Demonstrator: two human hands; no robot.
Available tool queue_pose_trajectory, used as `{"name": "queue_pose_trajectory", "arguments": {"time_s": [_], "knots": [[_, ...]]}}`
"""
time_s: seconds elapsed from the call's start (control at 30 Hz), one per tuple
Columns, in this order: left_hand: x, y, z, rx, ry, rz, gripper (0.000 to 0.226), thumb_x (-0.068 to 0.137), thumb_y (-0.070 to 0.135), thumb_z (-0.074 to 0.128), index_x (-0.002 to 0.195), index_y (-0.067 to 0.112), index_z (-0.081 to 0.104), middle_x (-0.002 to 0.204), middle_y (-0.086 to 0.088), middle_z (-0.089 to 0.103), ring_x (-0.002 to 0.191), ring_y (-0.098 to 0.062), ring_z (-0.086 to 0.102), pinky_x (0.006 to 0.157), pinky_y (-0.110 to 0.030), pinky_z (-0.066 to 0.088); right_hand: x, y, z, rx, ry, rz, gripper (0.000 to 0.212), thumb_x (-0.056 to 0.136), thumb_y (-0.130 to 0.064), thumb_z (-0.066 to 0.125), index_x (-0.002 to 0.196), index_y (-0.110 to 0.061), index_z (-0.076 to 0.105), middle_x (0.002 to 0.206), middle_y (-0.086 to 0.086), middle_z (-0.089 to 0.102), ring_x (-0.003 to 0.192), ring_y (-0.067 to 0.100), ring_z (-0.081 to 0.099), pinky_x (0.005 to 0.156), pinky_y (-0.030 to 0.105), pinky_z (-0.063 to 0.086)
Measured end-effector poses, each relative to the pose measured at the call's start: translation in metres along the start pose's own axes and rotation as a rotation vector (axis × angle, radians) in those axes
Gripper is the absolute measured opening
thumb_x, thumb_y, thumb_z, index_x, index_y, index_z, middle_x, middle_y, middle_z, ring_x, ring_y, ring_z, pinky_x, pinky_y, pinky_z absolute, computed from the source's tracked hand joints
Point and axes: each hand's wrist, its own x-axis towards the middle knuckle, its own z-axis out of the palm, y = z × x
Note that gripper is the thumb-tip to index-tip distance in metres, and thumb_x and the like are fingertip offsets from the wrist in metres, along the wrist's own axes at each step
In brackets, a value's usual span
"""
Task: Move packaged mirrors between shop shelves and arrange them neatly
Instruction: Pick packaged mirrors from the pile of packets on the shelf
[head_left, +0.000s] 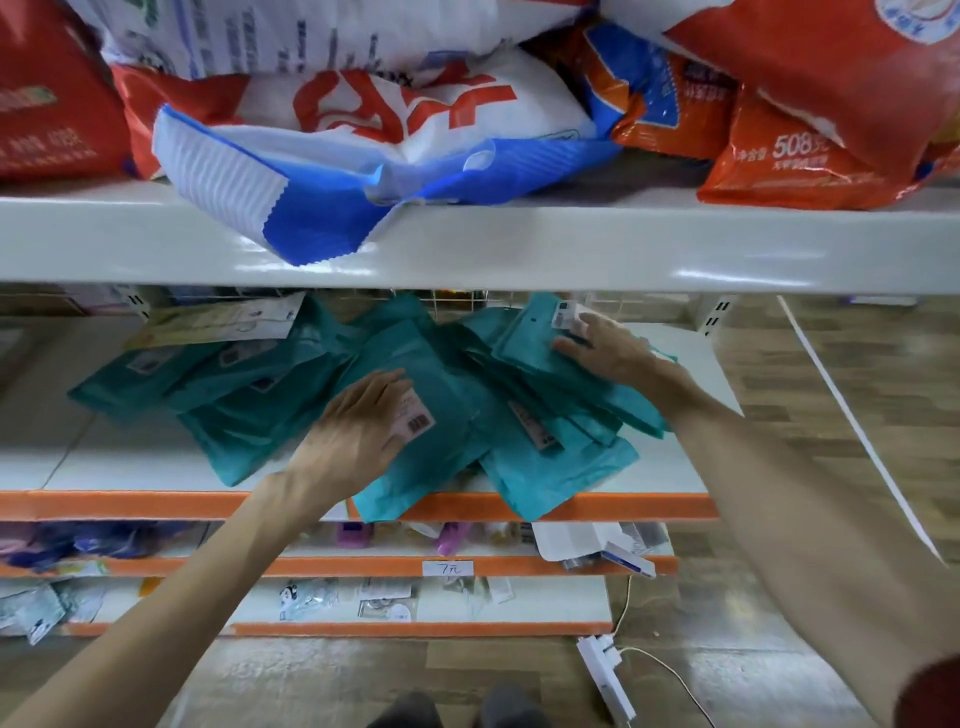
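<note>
Several teal packaged mirrors (457, 410) lie in a loose, overlapping heap on the white shelf (119, 457) with an orange front edge. My left hand (358, 426) lies flat, fingers apart, on the front middle package beside its barcode label. My right hand (608, 348) rests on the right-hand pile of teal packages (524, 338), fingers spread near a white label; whether it grips one is unclear. One package (550, 478) hangs over the shelf's front edge.
The shelf above (519, 249) carries large red, white and blue bags, one drooping over its lip (291, 208). Lower shelves hold small packaged goods and a price tag (448, 568). A white power strip (605, 670) with a cable lies on the wooden floor.
</note>
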Motion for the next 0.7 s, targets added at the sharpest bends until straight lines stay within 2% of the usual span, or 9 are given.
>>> {"name": "queue_pose_trajectory", "arguments": {"time_s": [0.1, 0.23, 0.3, 0.37, 0.43, 0.5, 0.57, 0.7], "knots": [[0.000, 0.002, -0.003, 0.011, -0.003, -0.002, 0.063, 0.080, 0.021, 0.073, 0.136, 0.007, 0.048, 0.142, -0.010, 0.047, 0.131, -0.030, 0.045, 0.109, -0.044, 0.039, -0.002, 0.009, -0.003, -0.054, 0.090, -0.021, 0.058, 0.093, -0.060, 0.039, 0.126, -0.013, 0.047, 0.129, 0.016, 0.057, 0.113, 0.037, 0.056, 0.090, 0.052, 0.046], [0.004, 0.005, -0.005, 0.011, -0.013, -0.008, 0.064, 0.080, 0.020, 0.073, 0.136, 0.006, 0.047, 0.143, -0.011, 0.046, 0.133, -0.030, 0.043, 0.109, -0.046, 0.039, -0.010, 0.022, -0.005, -0.190, 0.163, -0.081, 0.038, 0.096, -0.048, 0.041, 0.098, -0.014, 0.056, 0.112, 0.012, 0.064, 0.103, 0.033, 0.058, 0.081, 0.045, 0.042], [0.004, 0.007, -0.003, 0.018, -0.020, -0.014, 0.064, 0.080, 0.020, 0.072, 0.137, 0.006, 0.046, 0.144, -0.010, 0.044, 0.135, -0.029, 0.041, 0.110, -0.046, 0.038, -0.014, 0.028, -0.003, -0.236, 0.230, -0.106, 0.036, 0.096, -0.045, 0.043, 0.087, -0.015, 0.060, 0.102, 0.011, 0.068, 0.095, 0.032, 0.059, 0.080, 0.044, 0.041], [0.003, 0.009, 0.000, 0.025, -0.026, -0.017, 0.063, 0.082, 0.020, 0.070, 0.137, 0.006, 0.045, 0.146, -0.010, 0.043, 0.136, -0.029, 0.040, 0.112, -0.046, 0.037, -0.024, 0.031, -0.005, -0.263, 0.247, -0.134, 0.038, 0.099, -0.043, 0.041, 0.084, -0.014, 0.061, 0.093, 0.014, 0.069, 0.087, 0.034, 0.061, 0.083, 0.046, 0.046], [0.002, 0.012, 0.001, 0.024, -0.040, -0.019, 0.061, 0.083, 0.020, 0.068, 0.138, 0.006, 0.045, 0.147, -0.010, 0.043, 0.137, -0.030, 0.039, 0.112, -0.045, 0.036, -0.036, 0.034, -0.005, -0.369, 0.241, -0.176, 0.030, 0.103, -0.032, 0.038, 0.086, -0.013, 0.054, 0.082, 0.012, 0.064, 0.071, 0.036, 0.059, 0.072, 0.047, 0.051], [0.002, 0.014, 0.000, 0.021, -0.041, -0.017, 0.061, 0.082, 0.019, 0.068, 0.137, 0.006, 0.046, 0.146, -0.011, 0.044, 0.136, -0.031, 0.040, 0.111, -0.046, 0.037, -0.046, 0.034, -0.004, -0.472, 0.297, -0.228, 0.017, 0.103, -0.021, 0.041, 0.092, -0.012, 0.051, 0.077, 0.009, 0.060, 0.064, 0.034, 0.059, 0.061, 0.045, 0.052], [0.001, 0.016, -0.005, 0.025, -0.046, -0.017, 0.059, 0.082, 0.019, 0.068, 0.136, 0.006, 0.047, 0.145, -0.011, 0.045, 0.135, -0.031, 0.041, 0.110, -0.046, 0.038, -0.057, 0.028, -0.007, -0.414, 0.334, -0.219, 0.018, 0.104, -0.024, 0.043, 0.090, -0.013, 0.049, 0.078, 0.008, 0.062, 0.064, 0.034, 0.060, 0.059, 0.044, 0.051], [-0.001, 0.019, -0.017, 0.037, -0.055, -0.012, 0.057, 0.084, 0.022, 0.068, 0.135, 0.007, 0.047, 0.144, -0.010, 0.044, 0.133, -0.030, 0.042, 0.109, -0.045, 0.040, -0.076, -0.002, -0.023, -0.233, 0.449, -0.231, 0.027, 0.102, -0.023, 0.037, 0.078, -0.012, 0.043, 0.065, 0.007, 0.058, 0.054, 0.032, 0.054, 0.057, 0.042, 0.049]]}}
